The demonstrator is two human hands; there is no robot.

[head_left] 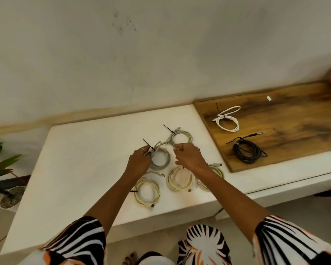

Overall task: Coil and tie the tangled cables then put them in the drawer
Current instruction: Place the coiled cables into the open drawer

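Several coiled cables lie on the white table [75,169]. My left hand [139,161] pinches a grey coil [161,159] at its black zip tie [148,144]. My right hand [188,157] has its fingers curled near a second grey coil [181,137], which has its own black tie; whether it grips the cable end I cannot tell. Nearer me lie a cream coil [147,192], a cream-pink coil [180,177] and a yellow-green coil [217,171] partly hidden by my right forearm. No drawer opening is visible.
A wooden board [294,119] on the right carries a tied white cable [227,118], a tied black cable [246,153] and a small white piece [269,98]. A potted plant [6,186] stands at the left. A wall runs behind the table.
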